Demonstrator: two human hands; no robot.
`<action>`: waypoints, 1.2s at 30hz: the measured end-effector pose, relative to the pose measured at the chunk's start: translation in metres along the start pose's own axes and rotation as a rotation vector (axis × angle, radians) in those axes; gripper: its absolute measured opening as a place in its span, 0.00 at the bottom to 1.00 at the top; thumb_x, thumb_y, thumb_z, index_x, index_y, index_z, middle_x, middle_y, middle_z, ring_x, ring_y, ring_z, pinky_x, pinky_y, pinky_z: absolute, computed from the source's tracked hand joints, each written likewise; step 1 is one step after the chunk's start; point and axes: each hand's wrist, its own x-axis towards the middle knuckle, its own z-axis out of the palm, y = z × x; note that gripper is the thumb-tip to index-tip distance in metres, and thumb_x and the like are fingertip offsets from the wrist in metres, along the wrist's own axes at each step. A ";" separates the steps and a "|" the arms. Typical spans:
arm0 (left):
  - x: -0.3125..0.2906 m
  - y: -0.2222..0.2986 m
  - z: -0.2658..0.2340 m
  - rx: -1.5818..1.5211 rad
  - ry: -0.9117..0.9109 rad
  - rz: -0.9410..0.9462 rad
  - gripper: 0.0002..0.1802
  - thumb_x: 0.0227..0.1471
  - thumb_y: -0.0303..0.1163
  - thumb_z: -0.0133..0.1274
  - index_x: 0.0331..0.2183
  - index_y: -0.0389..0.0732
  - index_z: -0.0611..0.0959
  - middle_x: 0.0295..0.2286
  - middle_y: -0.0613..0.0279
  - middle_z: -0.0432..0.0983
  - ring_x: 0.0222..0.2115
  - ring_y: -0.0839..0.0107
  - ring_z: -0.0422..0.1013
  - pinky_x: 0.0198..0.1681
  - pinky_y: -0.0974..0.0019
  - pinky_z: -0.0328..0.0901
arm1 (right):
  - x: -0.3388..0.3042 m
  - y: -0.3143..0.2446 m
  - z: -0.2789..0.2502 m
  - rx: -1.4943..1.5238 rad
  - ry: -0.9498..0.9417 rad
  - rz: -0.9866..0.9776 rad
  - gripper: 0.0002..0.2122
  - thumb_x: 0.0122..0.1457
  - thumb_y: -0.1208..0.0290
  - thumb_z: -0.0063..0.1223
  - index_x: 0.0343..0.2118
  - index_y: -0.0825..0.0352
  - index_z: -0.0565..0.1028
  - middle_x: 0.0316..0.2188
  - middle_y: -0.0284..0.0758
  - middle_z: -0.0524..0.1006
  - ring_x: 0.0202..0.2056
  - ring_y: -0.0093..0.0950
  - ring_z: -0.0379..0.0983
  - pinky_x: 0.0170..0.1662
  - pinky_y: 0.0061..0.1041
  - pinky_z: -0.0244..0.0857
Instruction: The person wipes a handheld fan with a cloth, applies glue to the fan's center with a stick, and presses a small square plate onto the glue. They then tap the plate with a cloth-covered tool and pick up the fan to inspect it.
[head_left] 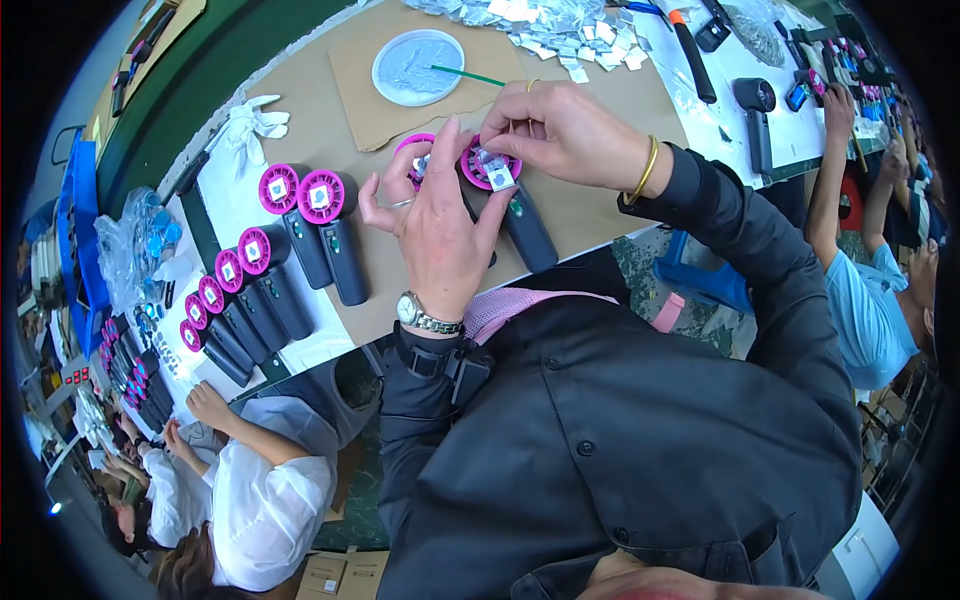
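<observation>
A handheld fan with a pink ring (pixel 468 168) and a dark handle (pixel 532 236) lies in front of me. A small silver square (pixel 499 178) sits over its ring. My left hand (pixel 440 225) is over the fans with its fingers spread, the thumb by the silver square; whether it touches is unclear. Above the ring, my right hand (pixel 570 135) has its fingers bent in a pinch, with a thin green stick (pixel 470 75) held in it. The stick's far end points over a round white dish (pixel 378 76) of grey paste. A second pink-ringed fan (pixel 413 145) is partly hidden behind my left hand.
More pink-ringed fans (pixel 322 196) stand in a row to the left. A white glove (pixel 250 127) lies beyond them. Silver squares (pixel 600 40) are piled at the back, near an orange-and-black tool (pixel 692 58). Co-workers sit on both sides, one in white (pixel 270 490).
</observation>
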 end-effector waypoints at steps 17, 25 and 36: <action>-0.001 -0.003 0.000 -0.014 -0.023 -0.013 0.52 0.48 0.40 0.76 0.69 0.44 0.69 0.51 0.68 0.84 0.60 0.60 0.66 0.68 0.38 0.38 | 0.019 -0.009 -0.003 -0.063 -0.209 0.197 0.07 0.62 0.72 0.65 0.37 0.72 0.85 0.36 0.43 0.83 0.36 0.36 0.81 0.41 0.34 0.74; -0.002 -0.005 0.002 -0.041 -0.028 -0.018 0.49 0.46 0.37 0.77 0.67 0.45 0.72 0.50 0.66 0.86 0.61 0.58 0.64 0.67 0.40 0.40 | 0.010 -0.002 0.003 -0.221 -0.024 -0.175 0.05 0.60 0.74 0.67 0.34 0.71 0.84 0.32 0.42 0.82 0.33 0.36 0.81 0.39 0.35 0.74; 0.001 -0.004 0.005 -0.086 -0.010 0.020 0.46 0.46 0.33 0.75 0.64 0.43 0.72 0.42 0.62 0.82 0.61 0.55 0.65 0.68 0.37 0.38 | 0.038 -0.016 -0.004 -0.251 -0.224 0.227 0.08 0.54 0.74 0.73 0.30 0.69 0.81 0.28 0.39 0.82 0.30 0.34 0.80 0.35 0.32 0.74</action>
